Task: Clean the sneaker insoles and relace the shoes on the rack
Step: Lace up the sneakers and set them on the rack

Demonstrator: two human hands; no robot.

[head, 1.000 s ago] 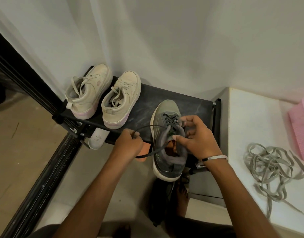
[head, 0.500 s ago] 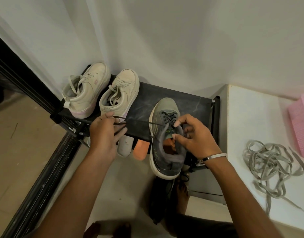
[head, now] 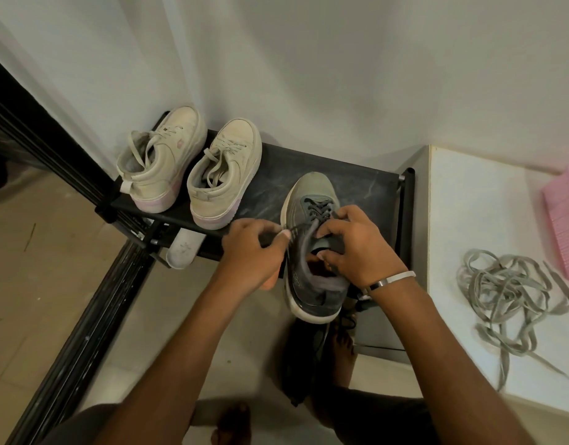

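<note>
1. Here, my left hand [head: 251, 252] sits just left of the grey sneaker [head: 312, 252], fingers curled, thumb and forefinger pinching the dark lace [head: 293, 227] where it runs out from the eyelets.
2. My right hand [head: 357, 248] is on the sneaker itself, fingers bent over the laced part and thumb at the tongue, gripping the upper.
3. The grey sneaker stands on the right part of the black rack [head: 270, 175], toe towards the wall, heel hanging over the front edge.
4. A pair of beige sneakers [head: 193, 165] stands on the left part of the same shelf, side by side, well apart from my hands.
5. A white insole [head: 183, 248] pokes out under the shelf's front edge.
6. To my right, on the white surface [head: 469, 203], a tangle of loose grey laces [head: 508, 293] lies near a pink brush [head: 562, 220].
</note>
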